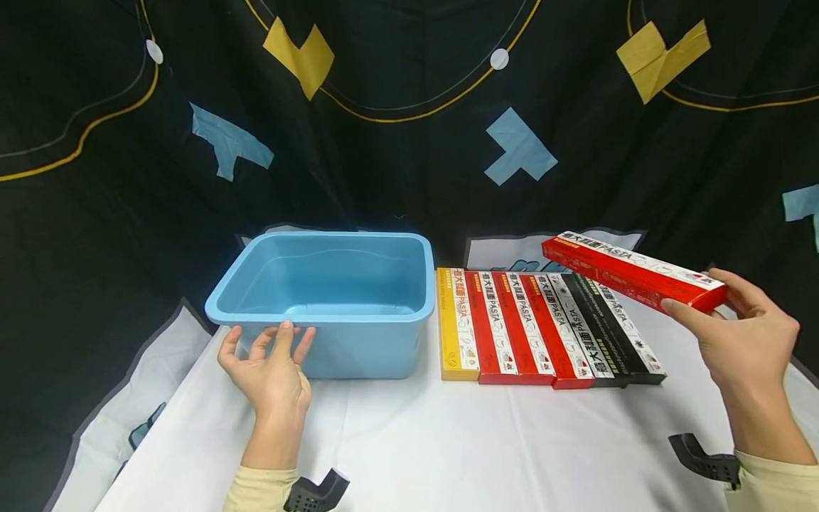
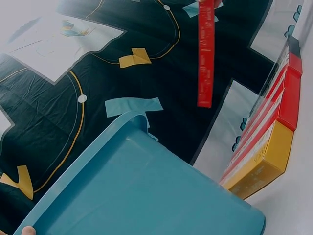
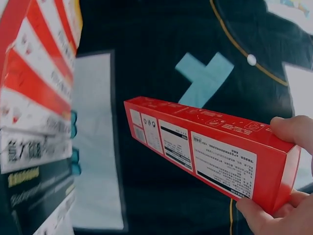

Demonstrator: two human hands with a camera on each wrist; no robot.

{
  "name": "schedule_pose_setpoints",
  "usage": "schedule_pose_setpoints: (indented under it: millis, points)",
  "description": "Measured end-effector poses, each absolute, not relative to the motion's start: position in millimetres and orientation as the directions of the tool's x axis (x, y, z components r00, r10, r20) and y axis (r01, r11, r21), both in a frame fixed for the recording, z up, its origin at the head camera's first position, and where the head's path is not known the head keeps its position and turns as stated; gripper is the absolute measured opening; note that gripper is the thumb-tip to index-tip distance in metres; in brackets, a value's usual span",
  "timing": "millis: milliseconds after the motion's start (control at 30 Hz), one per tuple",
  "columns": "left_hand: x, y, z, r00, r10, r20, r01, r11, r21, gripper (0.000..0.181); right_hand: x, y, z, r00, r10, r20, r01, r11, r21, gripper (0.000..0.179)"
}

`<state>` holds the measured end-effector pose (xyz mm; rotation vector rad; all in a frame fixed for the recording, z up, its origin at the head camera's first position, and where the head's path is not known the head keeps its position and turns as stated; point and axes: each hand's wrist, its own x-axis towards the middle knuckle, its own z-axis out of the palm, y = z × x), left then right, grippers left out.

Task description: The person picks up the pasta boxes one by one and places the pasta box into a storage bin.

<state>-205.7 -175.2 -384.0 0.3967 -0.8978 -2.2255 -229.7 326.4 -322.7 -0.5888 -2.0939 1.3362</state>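
In the head view a red pasta box (image 1: 633, 270) is held up above the table's right side, its near end gripped between thumb and fingers of my right hand (image 1: 748, 327). The right wrist view shows the printed side of that red pasta box (image 3: 195, 152). My left hand (image 1: 271, 363) pinches the front rim of a light blue plastic bin (image 1: 358, 348), thumb on top of the rim. No contents show inside the bin. Beside it lies a row of pasta boxes: a yellow one (image 1: 451, 320), several red ones (image 1: 505, 370) and black ones (image 1: 591, 313).
A white cloth (image 1: 448, 455) covers the table. Behind it hangs a dark curtain (image 1: 397, 178) with yellow and blue tape pieces. The bin stands left of the box row, close to the yellow box.
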Motion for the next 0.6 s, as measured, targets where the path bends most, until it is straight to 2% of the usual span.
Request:
schedule_pose_setpoints:
  millis: [300, 433, 600]
  points:
    - [-207, -173, -384, -0.707, -0.707, -0.013, 0.488, -0.502, 0.714, 0.072, -234, 302, -303, -0.8, 0.532, 0.278, -0.083, 0.361, -0.929, 0.059]
    - [-209, -173, -386, -0.703, -0.711, 0.021, 0.492, -0.464, 0.737, 0.056, -233, 292, -299, -0.823, 0.473, 0.314, -0.149, 0.355, -0.923, 0.058]
    - [-211, -173, -387, -0.699, -0.713, 0.061, 0.505, -0.432, 0.747, 0.036, -235, 278, -291, -0.856, 0.399, 0.328, -0.232, 0.269, -0.935, 0.061]
